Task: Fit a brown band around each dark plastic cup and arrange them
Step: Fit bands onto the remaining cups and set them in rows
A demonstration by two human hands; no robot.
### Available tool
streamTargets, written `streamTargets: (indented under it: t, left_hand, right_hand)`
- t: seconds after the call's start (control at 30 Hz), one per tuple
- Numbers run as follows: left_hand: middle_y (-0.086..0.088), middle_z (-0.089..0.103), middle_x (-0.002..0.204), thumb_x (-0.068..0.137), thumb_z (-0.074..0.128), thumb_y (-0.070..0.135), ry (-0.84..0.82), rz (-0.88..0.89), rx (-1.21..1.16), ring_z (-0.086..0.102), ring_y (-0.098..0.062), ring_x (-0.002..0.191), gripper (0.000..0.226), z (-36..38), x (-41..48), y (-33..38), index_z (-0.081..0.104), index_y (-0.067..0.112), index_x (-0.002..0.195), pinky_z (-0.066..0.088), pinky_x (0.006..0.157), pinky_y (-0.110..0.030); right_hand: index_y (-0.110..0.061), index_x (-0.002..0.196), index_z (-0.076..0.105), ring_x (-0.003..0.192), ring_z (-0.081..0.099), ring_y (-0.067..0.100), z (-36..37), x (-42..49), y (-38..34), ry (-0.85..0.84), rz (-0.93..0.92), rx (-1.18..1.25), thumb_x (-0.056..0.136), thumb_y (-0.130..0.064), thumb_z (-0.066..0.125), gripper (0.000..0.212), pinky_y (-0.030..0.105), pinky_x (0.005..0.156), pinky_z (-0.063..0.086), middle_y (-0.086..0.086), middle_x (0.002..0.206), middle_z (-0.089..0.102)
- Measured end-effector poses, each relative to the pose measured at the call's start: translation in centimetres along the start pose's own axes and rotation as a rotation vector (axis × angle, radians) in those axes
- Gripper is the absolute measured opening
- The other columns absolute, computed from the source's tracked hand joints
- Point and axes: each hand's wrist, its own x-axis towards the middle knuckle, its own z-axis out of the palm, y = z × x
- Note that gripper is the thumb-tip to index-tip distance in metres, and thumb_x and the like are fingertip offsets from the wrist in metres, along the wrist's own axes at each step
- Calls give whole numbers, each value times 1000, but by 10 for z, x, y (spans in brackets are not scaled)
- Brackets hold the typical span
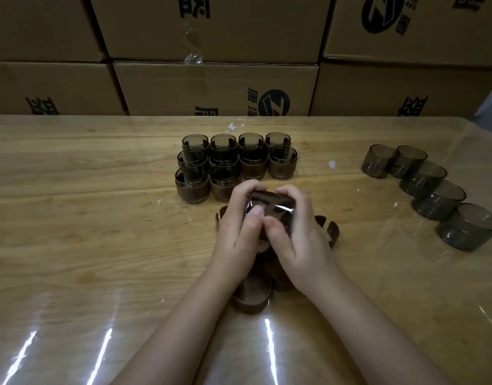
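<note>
My left hand (240, 218) and right hand (296, 226) meet ahead of me, fingers curled, thumbs touching.

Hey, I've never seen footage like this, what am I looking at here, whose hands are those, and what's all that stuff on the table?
This is one picture from a camera worn on a person's head, looking down at their own hands. There is no machine. The left hand and right hand together hold a dark plastic cup on its side. On the wooden table, ten finished cups with brown bands stand in rows behind the hands. Five bare cups wait in a curved line on the right. Loose brown bands lie under and beside the hands. Cardboard boxes are stacked behind the table.
</note>
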Motion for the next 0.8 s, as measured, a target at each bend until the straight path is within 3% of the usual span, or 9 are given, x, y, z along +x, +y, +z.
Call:
streamTargets:
  t: [0.1,0.2,0.33,0.4,0.47,0.57,0.63,0.8]
  left_hand:
    - [25,62,97,84,38,48,0,-157,-156,61,4,84,36,-1,1,-3,51,31,112,50,64,-12]
    - [16,69,101,81,40,52,-38,-255,-256,64,1,94,46,-4,5,-7,58,25,113,50,75,-14]
    - [-7,69,114,79,50,51,-11,-415,-473,64,-19,110,55,-8,8,-6,62,16,119,53,87,-29]
    - [-7,69,113,79,52,51,50,-427,-452,64,-21,111,46,-10,9,-7,69,23,111,53,88,-33]
    - [-4,73,102,81,52,52,127,-450,-430,68,-20,102,36,-11,8,-9,76,28,95,55,82,-33]
    - [-9,74,86,91,41,56,246,-548,-584,70,-22,70,50,-14,11,-10,76,21,84,53,55,-29]
    - [-9,73,79,97,34,54,352,-592,-722,65,-20,57,54,-22,17,-14,70,15,85,44,46,-22]
    - [-9,72,80,97,35,55,544,-618,-1010,66,-21,59,48,-41,20,-23,59,15,89,42,44,-19]
  right_hand:
    - [-29,130,29,97,45,0,-2,2,2,-15,-105,-131,89,-53,44,49,6,78,39,-2,118,39]
    - [-26,134,31,111,47,18,-3,2,4,-9,-206,-256,88,-46,52,54,31,93,46,5,127,37]
    - [-25,141,30,114,46,27,-2,4,7,-19,-368,-495,88,-35,58,61,37,100,42,2,139,32]
    - [-26,144,29,118,46,28,-1,4,7,-62,-386,-494,88,-30,59,64,38,102,42,0,143,31]
    - [-26,144,30,125,43,25,0,3,7,-102,-345,-401,88,-28,60,63,32,109,37,-1,147,31]
    - [-17,146,37,136,36,15,0,3,7,-110,-168,-260,93,-33,51,57,29,114,30,0,149,37]
    - [-17,142,46,138,32,13,0,3,7,-127,-116,-326,94,-36,44,51,31,114,25,-2,147,43]
    - [-24,135,55,143,28,12,6,0,4,-347,-153,-506,97,-40,43,43,45,120,9,-10,144,49]
